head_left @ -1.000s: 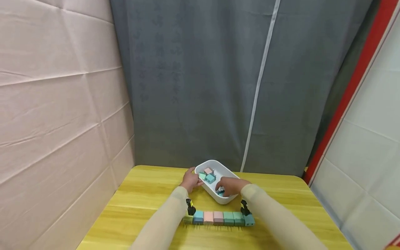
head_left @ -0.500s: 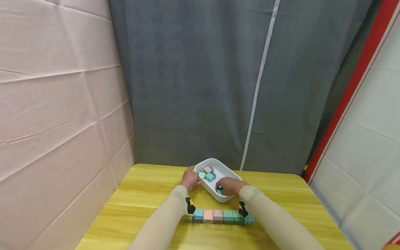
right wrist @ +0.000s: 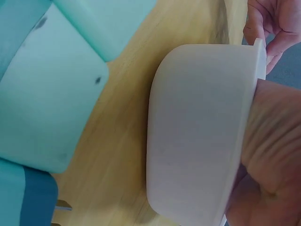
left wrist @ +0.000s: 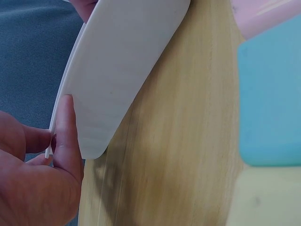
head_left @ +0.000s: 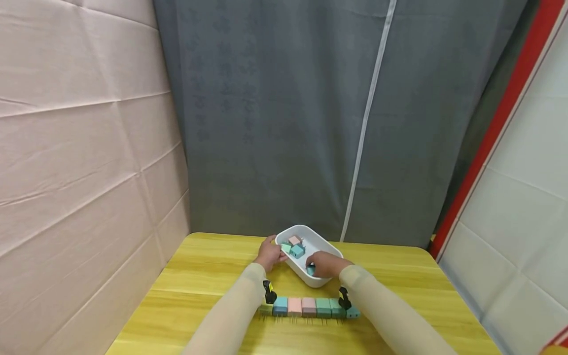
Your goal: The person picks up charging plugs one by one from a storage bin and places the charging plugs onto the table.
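My left hand (head_left: 268, 254) pinches the rim of a white plastic tub (head_left: 306, 282) at its left end, thumb and fingers on either side of the wall in the left wrist view. My right hand (head_left: 326, 265) reaches into the tub's near right end, its fingers curled round a teal charger plug (head_left: 310, 270), mostly hidden by the hand. Farther left in the tub lie a pink charger plug (head_left: 295, 240), a mint one (head_left: 286, 248) and a teal one (head_left: 297, 251). In the right wrist view the tub's wall hides my right fingertips.
A row of pastel charger plugs (head_left: 308, 307), metal prongs toward me, lies on the yellow wooden table (head_left: 186, 296) under my wrists. A grey curtain (head_left: 275, 148) hangs behind the table. Pale cloth walls (head_left: 88, 197) stand at both sides.
My right fingers have drawn together round the teal charger plug inside the tub. My left hand keeps its hold on the rim, and the row of charger plugs stays in place.
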